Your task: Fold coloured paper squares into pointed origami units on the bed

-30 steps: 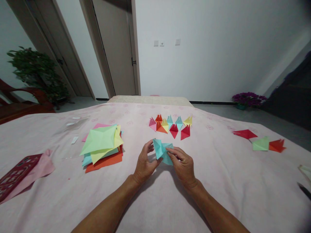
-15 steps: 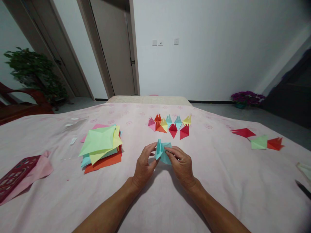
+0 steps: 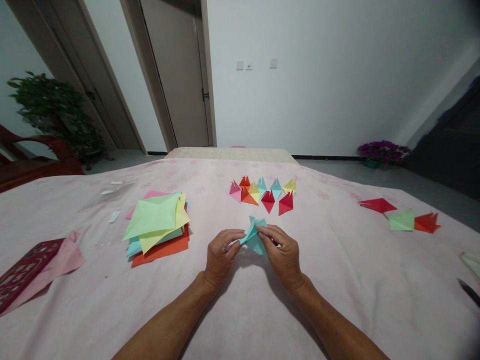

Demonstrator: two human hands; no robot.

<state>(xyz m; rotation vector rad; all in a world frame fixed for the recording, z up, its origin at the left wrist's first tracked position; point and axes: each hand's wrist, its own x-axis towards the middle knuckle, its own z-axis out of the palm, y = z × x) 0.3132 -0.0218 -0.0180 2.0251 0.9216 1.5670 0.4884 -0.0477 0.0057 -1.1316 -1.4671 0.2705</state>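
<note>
In the head view, the only one, both bare hands are working on one piece of light blue paper, which they are holding up just above the pink-covered desk, in the middle and near the wearer. The left hand is pinching a narrow point at the paper's left side, its thumb and fingers almost meeting with only the paper between them. The right hand is gripping the paper's right part between thumb and fingertips; its other fingers are curling loosely, and how hard it is pressing is something I cannot tell.

Beyond the hands, nine folded paper figures in pink, orange, yellow, blue and red are standing or leaning close together, looking finished. Off to the right, a red folded piece, a green folded piece and an orange folded piece are lying in a row; whether these are complete is unclear.

The blue piece is showing several folds but is lacking the crisp outline of the nine, so it is probably partway through. To the left, a stack of coloured sheets is lying mostly flat, seemingly unworked.
</note>
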